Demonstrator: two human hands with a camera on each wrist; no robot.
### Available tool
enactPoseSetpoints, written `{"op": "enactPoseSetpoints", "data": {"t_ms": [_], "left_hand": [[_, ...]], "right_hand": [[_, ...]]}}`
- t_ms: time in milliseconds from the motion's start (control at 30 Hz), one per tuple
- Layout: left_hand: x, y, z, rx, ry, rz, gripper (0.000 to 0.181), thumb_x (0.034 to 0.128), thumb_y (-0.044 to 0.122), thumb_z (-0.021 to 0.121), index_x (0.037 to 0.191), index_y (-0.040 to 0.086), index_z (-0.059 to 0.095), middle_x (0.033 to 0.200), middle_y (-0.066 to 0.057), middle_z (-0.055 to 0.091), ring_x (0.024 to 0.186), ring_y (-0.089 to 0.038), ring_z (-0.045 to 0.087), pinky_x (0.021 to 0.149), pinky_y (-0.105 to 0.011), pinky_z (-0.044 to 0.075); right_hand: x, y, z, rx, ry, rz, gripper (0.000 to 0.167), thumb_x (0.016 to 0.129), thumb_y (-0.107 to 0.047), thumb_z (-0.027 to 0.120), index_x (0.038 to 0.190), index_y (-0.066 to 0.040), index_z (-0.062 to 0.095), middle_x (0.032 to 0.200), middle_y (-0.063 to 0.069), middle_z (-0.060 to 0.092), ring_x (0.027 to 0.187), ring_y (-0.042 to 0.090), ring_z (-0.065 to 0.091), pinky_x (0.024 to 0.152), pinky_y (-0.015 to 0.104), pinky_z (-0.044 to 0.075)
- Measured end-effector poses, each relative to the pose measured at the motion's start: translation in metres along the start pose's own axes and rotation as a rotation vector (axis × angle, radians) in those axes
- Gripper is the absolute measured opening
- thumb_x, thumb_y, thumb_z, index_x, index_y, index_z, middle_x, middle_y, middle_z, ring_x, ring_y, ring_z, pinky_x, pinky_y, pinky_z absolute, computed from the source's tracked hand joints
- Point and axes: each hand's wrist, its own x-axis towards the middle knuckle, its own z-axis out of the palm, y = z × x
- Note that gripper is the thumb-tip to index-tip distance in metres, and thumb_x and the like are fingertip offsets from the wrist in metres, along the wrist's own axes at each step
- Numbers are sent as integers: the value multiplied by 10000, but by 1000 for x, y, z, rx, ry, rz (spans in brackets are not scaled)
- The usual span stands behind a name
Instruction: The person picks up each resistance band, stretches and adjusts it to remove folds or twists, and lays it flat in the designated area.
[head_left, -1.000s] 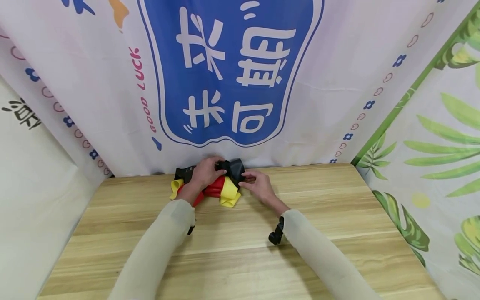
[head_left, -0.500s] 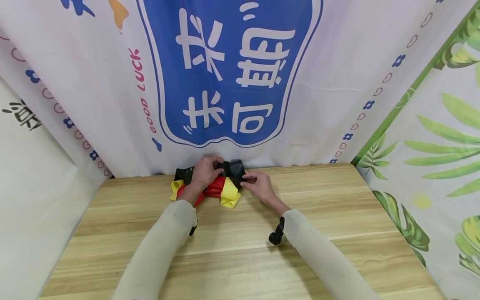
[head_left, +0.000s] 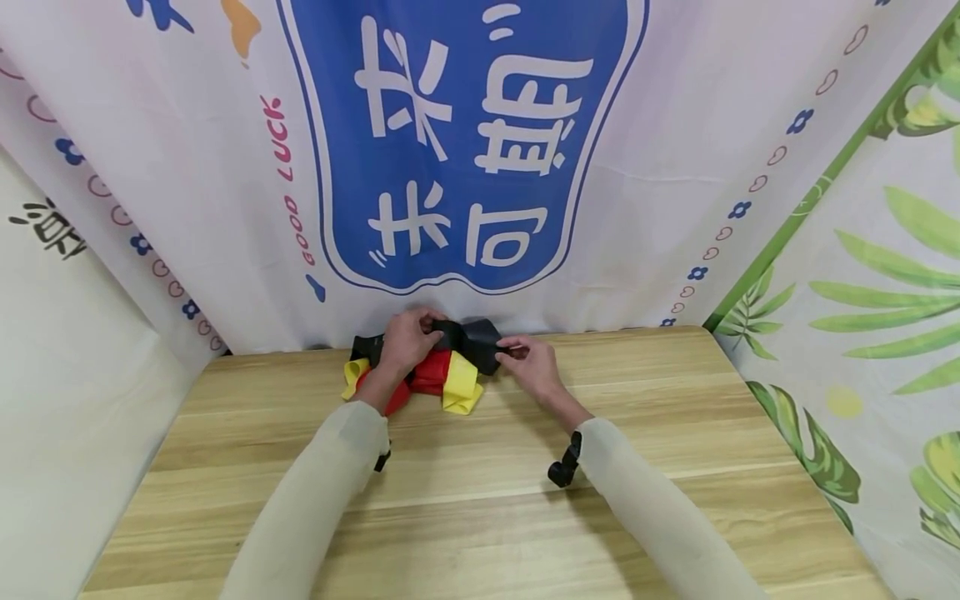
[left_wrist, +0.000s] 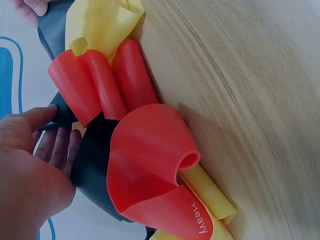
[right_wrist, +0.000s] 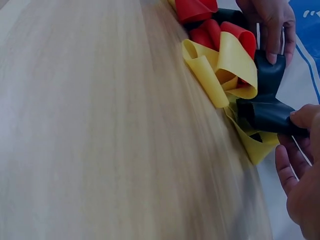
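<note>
Table (head_left: 480,517): spread mostly in front of red band (head_left: 431,375) | black band (head_left: 480,340): set just behind red band, run on to its right | yellow band (head_left: 460,385): seen at its both ends | left hand (head_left: 407,340): behind it, black band pinched, almost no gap | right hand (head_left: 536,367): right of it, black band's edge pinched — likewise nearly gapless | handling: pull best applied evenly, gently — red band left undragged

Both sleeved arms (head_left: 307,500) are slanting inward; the left hand (head_left: 406,342) is pinching, and the right hand (head_left: 532,364) is apparently pinching too.
</note>
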Motion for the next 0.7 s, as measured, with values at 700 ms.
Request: {"op": "enactPoseSetpoints", "data": {"t_ms": [700], "left_hand": [[-8, 1, -30, -66, 106, 85, 220, 931, -23, 764, 1143, 33, 779, 1083, -179, 757, 988, -326, 702, 938, -457, 602]], "right_hand": [[2, 0, -45, 39, 62, 25, 153, 973, -42, 755, 1111, 22, 772, 1121, 203, 745, 967, 300, 709, 756, 169, 560]]}}
